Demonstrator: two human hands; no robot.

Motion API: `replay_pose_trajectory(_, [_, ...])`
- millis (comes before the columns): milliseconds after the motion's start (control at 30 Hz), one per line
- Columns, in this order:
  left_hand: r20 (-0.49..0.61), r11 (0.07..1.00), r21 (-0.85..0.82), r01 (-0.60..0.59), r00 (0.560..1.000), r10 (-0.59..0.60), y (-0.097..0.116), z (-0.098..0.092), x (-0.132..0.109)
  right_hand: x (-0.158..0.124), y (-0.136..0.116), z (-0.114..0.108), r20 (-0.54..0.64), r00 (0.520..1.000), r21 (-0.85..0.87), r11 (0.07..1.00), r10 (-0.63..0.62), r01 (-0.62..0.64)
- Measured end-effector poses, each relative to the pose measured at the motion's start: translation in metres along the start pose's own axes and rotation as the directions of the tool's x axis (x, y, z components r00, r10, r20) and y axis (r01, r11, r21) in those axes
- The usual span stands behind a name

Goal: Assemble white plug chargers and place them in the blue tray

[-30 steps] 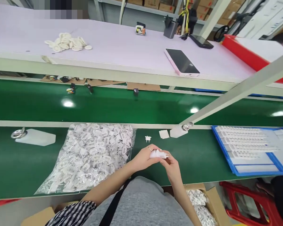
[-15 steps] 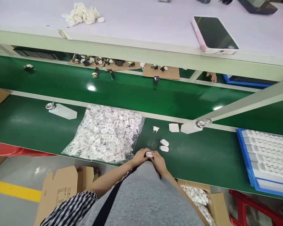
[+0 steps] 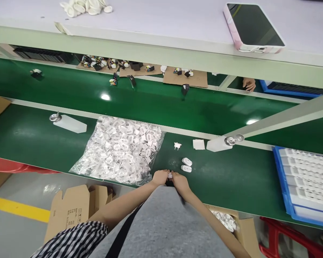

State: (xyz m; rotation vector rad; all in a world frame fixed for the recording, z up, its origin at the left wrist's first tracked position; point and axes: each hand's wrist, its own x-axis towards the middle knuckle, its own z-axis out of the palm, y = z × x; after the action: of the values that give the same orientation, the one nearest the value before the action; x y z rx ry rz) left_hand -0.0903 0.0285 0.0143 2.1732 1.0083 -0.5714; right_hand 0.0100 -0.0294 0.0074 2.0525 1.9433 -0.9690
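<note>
My left hand (image 3: 160,177) and my right hand (image 3: 180,182) meet at the front edge of the green bench. Both are closed on one small white plastic plug housing (image 3: 170,175), mostly hidden by my fingers. Just beyond my right hand lie two white oval housings, the farther housing (image 3: 187,161) and the nearer housing (image 3: 186,168). A white piece with two pins (image 3: 177,146) rests farther back. To the left of my hands, a clear plastic bag (image 3: 121,150) is spread out, full of white plastic parts.
A white pad (image 3: 198,144) and a dispenser bottle (image 3: 218,143) are behind the housings; another bottle (image 3: 70,123) stands left. At right is a blue tray (image 3: 281,186) of white parts. Beyond the green belt (image 3: 150,96) shows a co-worker's hand (image 3: 249,84). A phone (image 3: 255,27) lies on the shelf.
My fingers have closed further around the housing, so less of it shows. The view has shifted slightly. The dark parts on the belt have moved a little to the right.
</note>
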Motion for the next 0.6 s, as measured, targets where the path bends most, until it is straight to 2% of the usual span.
replay_pose_trajectory(167, [-0.015,1.0,-0.001,-0.018,1.0,0.018,0.003,-0.003,0.0,0.004,-0.002,-0.002,0.03,1.0,-0.022,1.0,0.004,-0.004])
replay_pose_trajectory(333, [-0.04,0.996,-0.057,-0.074,0.997,0.072,-0.004,0.008,0.002,-0.002,0.0,0.003,-0.014,0.999,0.053,0.998,0.03,-0.03])
replay_pose_trajectory(467, [-0.052,0.96,-0.227,-0.162,0.987,0.154,0.002,0.027,0.01,-0.025,0.018,0.015,-0.056,0.99,0.115,0.986,0.128,-0.121])
replay_pose_trajectory(533, [-0.062,0.942,-0.307,-0.137,0.99,0.123,0.012,0.036,0.017,-0.036,0.032,0.02,-0.062,0.983,0.16,0.974,0.174,-0.163])
replay_pose_trajectory(600, [-0.117,0.925,-0.362,-0.113,0.99,0.075,0.021,0.041,0.024,-0.043,0.047,0.022,-0.076,0.974,0.214,0.957,0.215,-0.195])
